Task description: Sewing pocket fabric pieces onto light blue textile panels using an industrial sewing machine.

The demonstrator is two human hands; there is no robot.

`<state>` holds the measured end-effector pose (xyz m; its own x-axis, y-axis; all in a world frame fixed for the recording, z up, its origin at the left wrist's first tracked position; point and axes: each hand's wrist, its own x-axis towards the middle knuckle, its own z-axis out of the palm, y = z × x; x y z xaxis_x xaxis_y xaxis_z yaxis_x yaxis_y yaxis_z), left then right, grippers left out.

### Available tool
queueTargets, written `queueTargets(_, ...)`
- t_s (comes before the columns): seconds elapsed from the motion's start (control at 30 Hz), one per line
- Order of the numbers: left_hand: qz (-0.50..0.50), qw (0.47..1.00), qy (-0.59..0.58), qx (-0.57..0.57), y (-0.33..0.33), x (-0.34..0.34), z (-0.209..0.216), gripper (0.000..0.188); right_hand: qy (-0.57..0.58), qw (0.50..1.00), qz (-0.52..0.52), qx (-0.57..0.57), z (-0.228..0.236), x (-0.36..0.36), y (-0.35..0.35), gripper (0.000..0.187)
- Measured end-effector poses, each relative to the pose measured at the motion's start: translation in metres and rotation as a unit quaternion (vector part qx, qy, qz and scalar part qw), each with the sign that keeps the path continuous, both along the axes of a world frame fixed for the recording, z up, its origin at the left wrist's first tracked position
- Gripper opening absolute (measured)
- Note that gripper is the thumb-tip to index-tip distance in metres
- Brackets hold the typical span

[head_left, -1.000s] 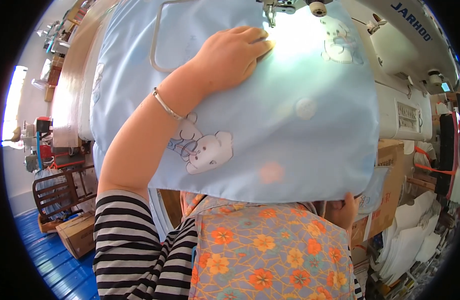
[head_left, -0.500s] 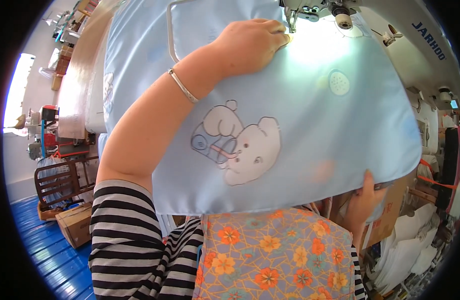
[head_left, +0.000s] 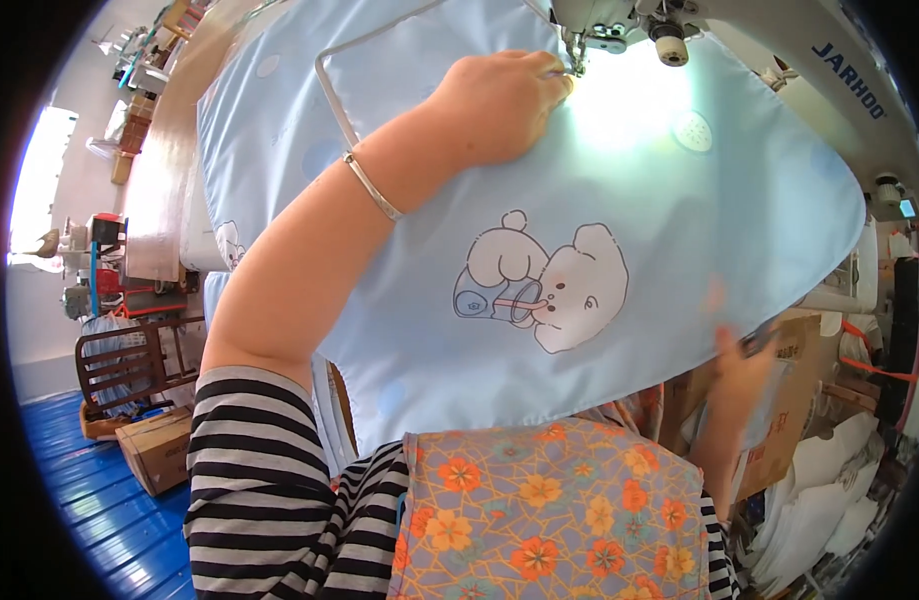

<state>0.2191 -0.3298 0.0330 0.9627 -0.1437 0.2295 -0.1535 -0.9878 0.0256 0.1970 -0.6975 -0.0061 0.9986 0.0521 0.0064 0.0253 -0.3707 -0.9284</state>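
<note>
Right now I am looking down on a wide sheet of pale blue cloth (head_left: 539, 260) that is spreading across the bench under the head of a sewing machine (head_left: 779, 50). My left hand (head_left: 504, 100) is lying palm down on the cloth, fingers curled loosely with the tips pushing right up beside the needle area (head_left: 577, 55); it is pressing flat rather than pinching, so its grip is closing on nothing. A thin silver bracelet (head_left: 372, 187) is sitting on that wrist, and the striped sleeve (head_left: 244, 470) is showing at the upper arm.

My right hand (head_left: 744, 365) is coming up at the lower right edge of the cloth, just beneath it. It is blurred and partly covered by the hem, so I cannot tell how its grip is standing or whether it is holding the edge.

The cloth is carrying a printed cartoon bear (head_left: 544, 285) near its middle, below my left forearm, and a grey piped outline (head_left: 329, 90) is running along it above the wrist. A bright patch of lamp light is falling on the cloth just right of my fingertips.

A floral apron (head_left: 549, 520) is covering my lap at the bottom. Off to the left, well apart, a cardboard box (head_left: 159, 450) is sitting on the blue floor (head_left: 69, 510) beside a dark wooden chair (head_left: 119, 365).
</note>
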Motion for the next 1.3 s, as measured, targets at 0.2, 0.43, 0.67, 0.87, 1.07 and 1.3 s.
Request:
queueTargets(0.2, -0.013, 1.000, 0.011, 0.007, 0.012, -0.005, 0.002, 0.029, -0.018, 0.997, 0.072, 0.001, -0.009, -0.013, 0.013, 0.059)
queueTargets(0.43, -0.003, 1.000, 0.015, 0.000, 0.001, -0.001, 0.003, 0.027, -0.044, 0.969, 0.095, -0.225, 0.037, 0.055, 0.008, 0.051)
queueTargets(0.67, 0.020, 0.999, 0.025, 0.026, -0.009, -0.002, 0.004, 0.026, -0.174, 0.933, 0.062, -0.310, 0.028, 0.134, 0.009, 0.050)
queueTargets(0.87, 0.009, 0.998, -0.054, 0.028, -0.003, -0.002, -0.010, 0.024, -0.114, 0.970, 0.031, -0.211, 0.039, 0.105, 0.013, 0.053)
queueTargets(1.07, 0.000, 0.996, -0.081, 0.024, -0.001, 0.002, -0.010, 0.024, -0.056, 0.972, 0.156, -0.169, -0.004, -0.028, 0.001, 0.045)
queueTargets(1.3, 0.008, 0.997, -0.074, 0.031, -0.019, -0.003, -0.014, 0.030, -0.041, 0.985, 0.061, -0.159, 0.047, 0.059, -0.056, 0.035)
